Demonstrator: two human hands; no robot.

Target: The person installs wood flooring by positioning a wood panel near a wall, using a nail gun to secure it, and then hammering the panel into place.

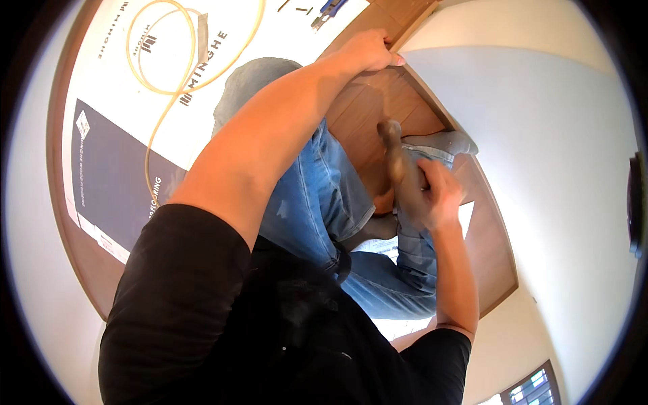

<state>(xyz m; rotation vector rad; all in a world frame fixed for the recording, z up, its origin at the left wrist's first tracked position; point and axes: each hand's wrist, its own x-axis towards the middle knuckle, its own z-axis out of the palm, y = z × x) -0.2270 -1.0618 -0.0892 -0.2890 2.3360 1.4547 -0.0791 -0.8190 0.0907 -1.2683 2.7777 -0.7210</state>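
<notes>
My left hand (pixel 380 52), at the upper middle, has its fingers bent over the edge of a wooden strip (pixel 415 23) along the wall. My right hand (pixel 439 189) is closed on a brown, motion-blurred tool (pixel 398 162), perhaps a mallet; its exact shape cannot be made out. The tool is over the wooden floor (pixel 364 128), between my legs in blue jeans (pixel 304 189) and grey socks.
A white printed sheet (pixel 101 67) with a dark panel covers the floor at left, carrying a looped yellow hose (pixel 155 91) and a blue utility knife (pixel 329 13). A pale wall (pixel 553 169) curves along the right. A window (pixel 530 388) shows at lower right.
</notes>
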